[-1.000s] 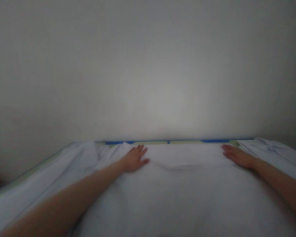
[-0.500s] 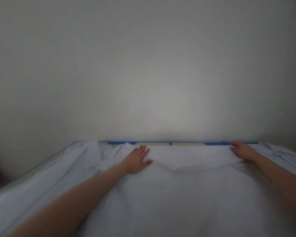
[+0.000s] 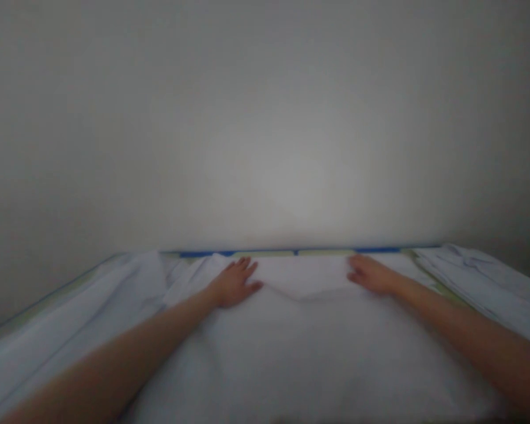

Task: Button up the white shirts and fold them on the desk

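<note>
A large white cloth (image 3: 300,335) is spread in front of me, with a shallow fold running across its far part. My left hand (image 3: 236,282) lies palm down on it near the far edge, fingers and thumb apart. Further right along that edge, my right hand (image 3: 373,275) rests on the same cloth with its fingers stretched out toward the left; they are somewhat blurred. Neither hand visibly grips the fabric. Rumpled white fabric (image 3: 115,294) lies left of my left hand.
More folded white fabric (image 3: 490,282) lies at the right, beside a strip of yellow-green surface (image 3: 450,293). A blue border (image 3: 207,254) marks the far edge of the surface. Behind it rises a plain grey wall (image 3: 282,129).
My right hand has moved left along the far edge of the cloth, closer to my left hand. My left hand stays on the same part of the cloth; the view has shifted slightly.
</note>
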`<state>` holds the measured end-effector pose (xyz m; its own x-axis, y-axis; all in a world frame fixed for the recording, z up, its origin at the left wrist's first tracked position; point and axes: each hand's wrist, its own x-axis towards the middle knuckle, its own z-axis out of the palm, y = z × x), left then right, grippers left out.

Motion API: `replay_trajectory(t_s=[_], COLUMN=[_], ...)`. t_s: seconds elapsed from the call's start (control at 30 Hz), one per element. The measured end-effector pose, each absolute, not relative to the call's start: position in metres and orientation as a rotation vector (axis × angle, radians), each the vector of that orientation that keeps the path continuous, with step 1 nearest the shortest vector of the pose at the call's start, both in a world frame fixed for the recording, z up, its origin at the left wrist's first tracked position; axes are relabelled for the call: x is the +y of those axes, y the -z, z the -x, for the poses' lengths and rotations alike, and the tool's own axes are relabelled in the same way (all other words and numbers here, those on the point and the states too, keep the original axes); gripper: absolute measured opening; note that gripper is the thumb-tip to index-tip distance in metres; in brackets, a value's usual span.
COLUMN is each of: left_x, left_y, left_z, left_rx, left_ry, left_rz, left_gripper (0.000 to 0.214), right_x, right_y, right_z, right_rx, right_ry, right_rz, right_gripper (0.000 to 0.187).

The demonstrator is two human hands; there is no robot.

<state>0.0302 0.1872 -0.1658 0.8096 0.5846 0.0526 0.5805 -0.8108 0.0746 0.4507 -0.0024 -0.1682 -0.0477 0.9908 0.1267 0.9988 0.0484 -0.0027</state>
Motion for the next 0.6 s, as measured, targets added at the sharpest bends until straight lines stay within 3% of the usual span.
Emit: replay_trajectory(t_s=[0.27, 0.6], left_x=[0.191, 0.191], left_y=[0.170, 0.164], left_z=[-0.030, -0.032], left_rx=[0.924, 0.885], left_ry=[-0.116, -0.043], left_rz=[-2.935, -2.922], left_gripper=[0.080, 0.082], right_x=[-0.045, -0.072], right_y=[0.204, 0.193], right_z=[-0.517, -0.556], right_rx=[-1.926, -1.863], right_ry=[0.105, 0.123], right_rz=[2.484, 2.550], right_gripper=[0.087, 0.079])
